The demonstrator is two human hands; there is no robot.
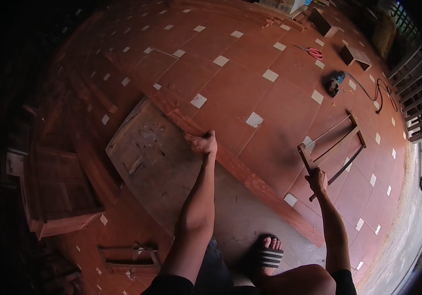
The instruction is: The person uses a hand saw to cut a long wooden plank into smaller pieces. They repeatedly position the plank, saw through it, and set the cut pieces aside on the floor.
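Note:
A long reddish wooden plank [257, 184] lies along the edge of a worn grey board [171, 172]. My left hand [202, 144] is closed on the plank near its middle, thumb up. In my right hand [317, 181] is a wooden frame saw [340, 142], gripped by its near end bar. The saw is held to the right of the plank, apart from it, with its dark blade on the outer side. My foot in a striped slide sandal [269, 256] rests on the grey board beside the plank.
Beyond the saw lie a corded teal power tool [335, 84], red-handled pliers [314, 52] and wooden box pieces [356, 57]. A wooden cabinet frame [61, 191] and another frame saw [129, 260] are at left. A slatted gate [417, 88] borders the tiled floor at right.

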